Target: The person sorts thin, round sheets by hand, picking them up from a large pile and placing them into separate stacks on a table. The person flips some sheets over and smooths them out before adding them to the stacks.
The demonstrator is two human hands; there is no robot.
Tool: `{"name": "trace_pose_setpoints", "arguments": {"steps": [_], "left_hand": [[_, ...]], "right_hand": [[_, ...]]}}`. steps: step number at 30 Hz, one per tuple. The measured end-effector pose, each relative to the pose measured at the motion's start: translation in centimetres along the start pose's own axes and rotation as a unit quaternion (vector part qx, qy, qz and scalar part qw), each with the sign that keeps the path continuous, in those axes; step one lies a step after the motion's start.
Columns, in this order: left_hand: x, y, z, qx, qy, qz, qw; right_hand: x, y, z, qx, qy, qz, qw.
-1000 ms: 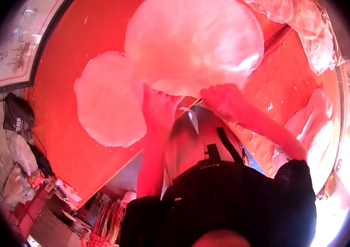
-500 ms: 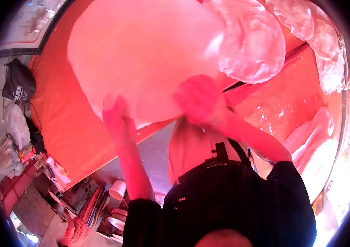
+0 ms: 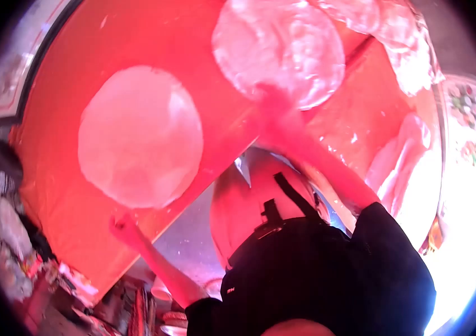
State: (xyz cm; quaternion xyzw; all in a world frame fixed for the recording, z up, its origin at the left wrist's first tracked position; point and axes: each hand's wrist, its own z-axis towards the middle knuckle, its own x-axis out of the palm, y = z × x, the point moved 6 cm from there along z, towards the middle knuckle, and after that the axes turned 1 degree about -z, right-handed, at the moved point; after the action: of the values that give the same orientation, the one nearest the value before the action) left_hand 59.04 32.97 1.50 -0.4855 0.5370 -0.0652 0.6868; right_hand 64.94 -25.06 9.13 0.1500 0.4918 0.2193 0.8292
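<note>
A thin, pale round sheet that looks like dough [image 3: 140, 137] lies flat on the orange-red table cover [image 3: 64, 185]. Just below its lower edge is my left hand [image 3: 126, 231], loosely curled with a gap between thumb and finger and nothing visible in it. My right hand [image 3: 276, 112] is smeared by motion and overlaps the lower edge of a second, wrinkled round sheet [image 3: 280, 50]; its fingers do not show clearly. That wrinkled sheet lies farther back, to the right of the smooth one.
More crumpled pale sheets [image 3: 403, 50] lie along the back right edge. A folded pale sheet [image 3: 397, 151] rests on the right. A dark bag [image 3: 0, 165] and plastic bags [image 3: 11, 224] sit beyond the left edge. A pale apron [image 3: 249, 196] covers my front.
The smooth sheet, earlier raised in both hands, now lies flat on the table. My left hand has let go and drawn down-left; my right hand has come off it. The view has shifted.
</note>
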Motion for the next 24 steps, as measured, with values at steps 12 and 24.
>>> {"name": "trace_pose_setpoints", "arguments": {"steps": [12,24], "left_hand": [[16.6,-21.0,-14.9,0.047,0.418,-0.176,0.89],[24.5,-26.9,-23.3,0.128,0.63,-0.131,0.755]], "right_hand": [[-9.5,-27.3,-2.1,0.564,-0.02,0.253,0.785],[-41.7,-20.2,-5.6,0.095,-0.234,0.111,0.961]]}}
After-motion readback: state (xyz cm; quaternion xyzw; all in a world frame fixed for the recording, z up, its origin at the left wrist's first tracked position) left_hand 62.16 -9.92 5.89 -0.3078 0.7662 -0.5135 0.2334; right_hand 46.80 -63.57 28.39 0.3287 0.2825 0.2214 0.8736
